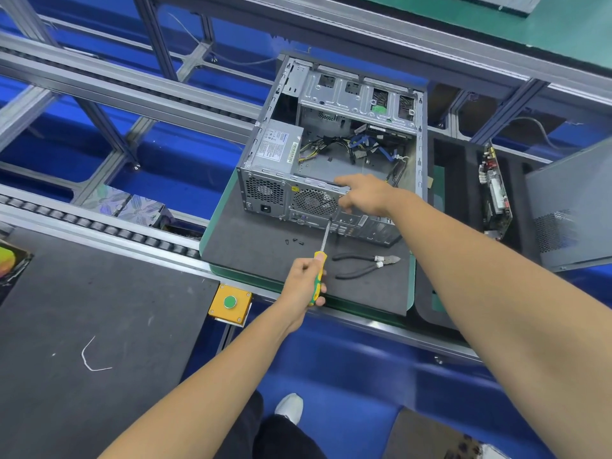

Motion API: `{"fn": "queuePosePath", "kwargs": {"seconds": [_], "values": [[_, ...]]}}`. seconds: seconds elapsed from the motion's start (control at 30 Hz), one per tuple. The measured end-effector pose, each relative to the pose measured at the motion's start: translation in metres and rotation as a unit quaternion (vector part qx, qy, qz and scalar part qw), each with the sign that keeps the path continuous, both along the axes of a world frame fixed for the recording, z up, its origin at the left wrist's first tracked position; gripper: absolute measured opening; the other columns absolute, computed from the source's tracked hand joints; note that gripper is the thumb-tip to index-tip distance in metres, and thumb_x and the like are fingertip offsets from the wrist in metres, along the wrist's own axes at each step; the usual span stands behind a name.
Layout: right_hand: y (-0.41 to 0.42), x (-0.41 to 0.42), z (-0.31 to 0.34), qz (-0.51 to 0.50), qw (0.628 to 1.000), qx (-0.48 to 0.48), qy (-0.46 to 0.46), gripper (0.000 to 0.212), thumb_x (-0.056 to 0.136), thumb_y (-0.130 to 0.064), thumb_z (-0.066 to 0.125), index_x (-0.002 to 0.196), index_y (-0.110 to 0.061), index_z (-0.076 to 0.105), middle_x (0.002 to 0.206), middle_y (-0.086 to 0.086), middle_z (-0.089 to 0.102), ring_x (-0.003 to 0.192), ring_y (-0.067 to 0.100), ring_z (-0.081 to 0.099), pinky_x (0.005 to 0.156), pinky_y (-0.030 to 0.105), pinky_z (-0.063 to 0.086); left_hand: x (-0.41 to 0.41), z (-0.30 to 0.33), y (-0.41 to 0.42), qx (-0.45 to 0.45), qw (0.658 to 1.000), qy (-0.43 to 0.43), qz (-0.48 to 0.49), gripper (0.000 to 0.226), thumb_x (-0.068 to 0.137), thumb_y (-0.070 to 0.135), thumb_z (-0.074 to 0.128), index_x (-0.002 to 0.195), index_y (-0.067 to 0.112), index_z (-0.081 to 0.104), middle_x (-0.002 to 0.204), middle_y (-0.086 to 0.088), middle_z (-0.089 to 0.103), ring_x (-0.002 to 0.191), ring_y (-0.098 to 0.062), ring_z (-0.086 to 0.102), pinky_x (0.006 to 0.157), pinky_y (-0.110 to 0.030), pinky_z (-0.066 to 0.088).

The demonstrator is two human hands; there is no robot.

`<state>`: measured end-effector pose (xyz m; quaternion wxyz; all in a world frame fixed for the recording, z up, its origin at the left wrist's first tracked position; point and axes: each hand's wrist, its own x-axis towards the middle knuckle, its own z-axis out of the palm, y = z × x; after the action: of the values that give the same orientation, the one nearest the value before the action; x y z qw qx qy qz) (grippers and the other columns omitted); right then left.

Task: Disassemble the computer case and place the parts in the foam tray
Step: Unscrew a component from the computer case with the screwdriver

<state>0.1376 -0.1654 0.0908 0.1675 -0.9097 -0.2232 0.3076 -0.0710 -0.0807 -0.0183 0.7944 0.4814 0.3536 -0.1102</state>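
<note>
An open grey computer case (331,104) lies on its side on a dark mat (251,256), its rear panel facing me. Inside are a power supply (276,144) and loose cables (361,147). My left hand (306,281) grips a yellow-green screwdriver (319,270) whose tip touches the rear panel below the fan grille (314,200). My right hand (364,193) rests on the top rear edge of the case, fingers curled over it. A black foam tray (457,180) at the right holds a circuit board (495,190) standing on edge.
Several small black screws (294,241) and black-handled cutters (364,265) lie on the mat in front of the case. A grey side panel (573,207) leans at far right. A yellow box with a green button (230,302) sits on the conveyor rail.
</note>
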Motion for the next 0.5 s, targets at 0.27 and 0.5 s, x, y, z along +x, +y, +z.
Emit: {"fn": "queuePosePath", "kwargs": {"seconds": [0.27,0.5], "values": [[0.001,0.002,-0.002,0.001,1.0,-0.003,0.005,0.075,0.078,-0.016,0.065,0.15,-0.028,0.046,0.093,0.001,0.062,0.067,0.012,0.052,0.061,0.029,0.039,-0.002,-0.005,0.014,0.067,0.997,-0.034,-0.026,0.036,0.101,0.044,0.062,0.105,0.009,0.067,0.087,-0.005,0.075,0.081,-0.017,0.077,0.057,-0.027,0.055],[0.001,0.002,-0.001,0.0,1.0,-0.006,0.004,0.075,0.08,-0.016,0.065,0.151,-0.027,0.045,0.097,0.003,0.065,0.071,0.01,0.054,0.065,0.03,0.041,0.005,0.002,0.012,0.01,0.999,-0.007,-0.043,0.037,0.106,0.047,0.049,0.11,0.014,0.066,0.082,-0.001,0.064,0.053,-0.009,0.051,0.045,-0.025,0.041]]}}
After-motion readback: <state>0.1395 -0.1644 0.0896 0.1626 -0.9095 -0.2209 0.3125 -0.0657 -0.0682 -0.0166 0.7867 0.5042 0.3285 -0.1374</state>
